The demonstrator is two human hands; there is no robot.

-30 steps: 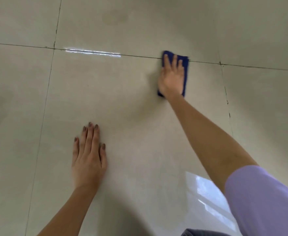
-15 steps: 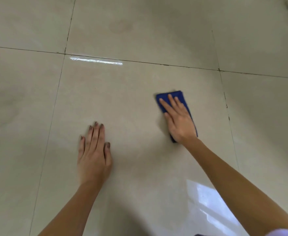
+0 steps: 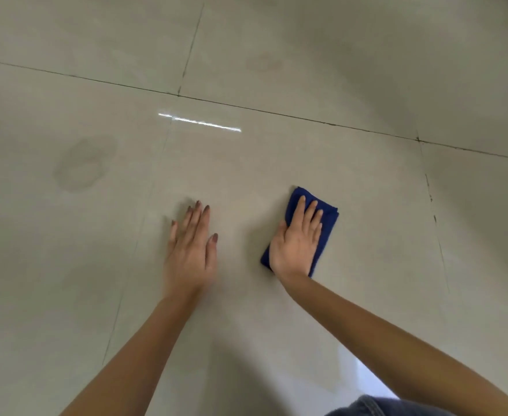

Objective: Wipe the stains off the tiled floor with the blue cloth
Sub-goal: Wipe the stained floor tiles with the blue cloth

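A folded blue cloth lies on the pale tiled floor, right of centre. My right hand presses flat on it with straight fingers and covers most of it. To the left of the cloth, my left hand rests flat on the bare tile, fingers straight and together. A large dull oval stain marks the tile to the far left of my left hand. A fainter round stain shows on the far tile beyond the grout line.
Dark grout lines cross the floor beyond my hands, and another runs down the right side. A bright window reflection lies on the tile near my right forearm. Denim fabric shows at the bottom edge.
My right hand has drawn the cloth back from the far grout line toward me, to a spot beside my left hand. The view has swung left, so the large stain shows more fully.
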